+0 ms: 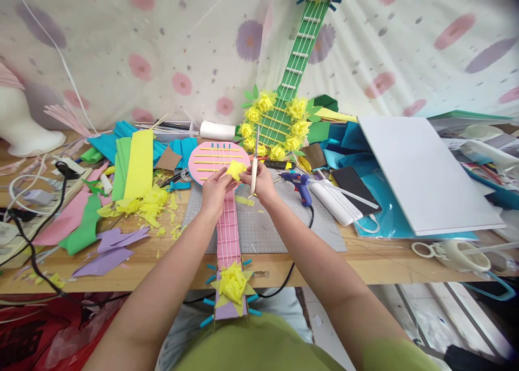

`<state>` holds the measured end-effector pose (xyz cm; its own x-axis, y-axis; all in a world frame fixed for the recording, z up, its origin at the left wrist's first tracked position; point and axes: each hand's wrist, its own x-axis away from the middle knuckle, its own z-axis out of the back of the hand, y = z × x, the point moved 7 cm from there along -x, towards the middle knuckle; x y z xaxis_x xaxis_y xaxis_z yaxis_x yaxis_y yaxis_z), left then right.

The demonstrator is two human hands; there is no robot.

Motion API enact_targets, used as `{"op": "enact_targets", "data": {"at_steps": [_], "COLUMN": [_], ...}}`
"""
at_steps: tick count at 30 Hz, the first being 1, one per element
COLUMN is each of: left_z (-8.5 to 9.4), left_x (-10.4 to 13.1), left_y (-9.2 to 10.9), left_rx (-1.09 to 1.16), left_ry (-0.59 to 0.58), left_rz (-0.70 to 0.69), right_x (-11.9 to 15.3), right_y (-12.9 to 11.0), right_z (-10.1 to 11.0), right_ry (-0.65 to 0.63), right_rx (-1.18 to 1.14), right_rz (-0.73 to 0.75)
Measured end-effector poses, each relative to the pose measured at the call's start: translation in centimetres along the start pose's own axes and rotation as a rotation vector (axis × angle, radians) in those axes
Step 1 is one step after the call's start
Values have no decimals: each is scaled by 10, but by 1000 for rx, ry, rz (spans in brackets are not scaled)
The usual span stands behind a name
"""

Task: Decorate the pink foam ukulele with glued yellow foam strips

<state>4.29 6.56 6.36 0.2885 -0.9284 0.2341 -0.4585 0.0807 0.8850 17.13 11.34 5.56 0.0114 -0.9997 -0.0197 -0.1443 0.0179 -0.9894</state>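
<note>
Over the gray cutting mat [320, 236], both hands are busy with one small yellow paper piece [236, 170]! The left hand [219, 186] has it from the left, fingers closed on its edge, and look at the right hand [263, 183]: fingertips on the paper's other edge, while the white-handled scissors [254, 175] sit in that same grip, blades pointing up. Just behind and below the paper lies the pink toy guitar [198, 163], its round body across the mat, its neck running toward the wearer and past the bench [162, 271] edge. What a headstock: purple, blue pegs on both sides, a yellow paper flower [233, 284] right on top! Beyond the hands, the green toy guitar [298, 57] leans against the flowered curtain [182, 41], yellow roses ringing its body. Over to the right, a blue glue gun [300, 186] rests on the mat, cord trailing over the bench front, and farther right comes a big white board [430, 176]. Swing left: yellow scraps [152, 206] heaped on the wood, purple paper pieces [107, 254] nearer the front edge, and a yellow sheet [139, 163] standing out behind them!
</note>
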Motion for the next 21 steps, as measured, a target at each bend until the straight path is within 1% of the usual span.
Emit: {"op": "enact_targets", "data": {"at_steps": [6,10,12,15,16,21], "left_z": [4,8,9,7,6,5], "left_x": [-3,-7,-9,-8,-7,-5], "left_y": [0,1,3,5,5,4], "left_rx": [-45,-60,-68,-93,-102,-109], "left_ry": [23,1,-13,-50,-64,-86], "left_rz": [-28,-25,-27,-32,-33,-20], "right_x": [-2,0,1,3,4,3], "right_y": [3,-6,-10,-10,-10,-7], "right_z": [1,9,10,4,2,-1], "right_ry": [4,16,-5,-94,-106,-45], "right_rx": [73,55,14,-60,-77,-108], "right_rz": [19,32,-5,-105,-128,-168]}}
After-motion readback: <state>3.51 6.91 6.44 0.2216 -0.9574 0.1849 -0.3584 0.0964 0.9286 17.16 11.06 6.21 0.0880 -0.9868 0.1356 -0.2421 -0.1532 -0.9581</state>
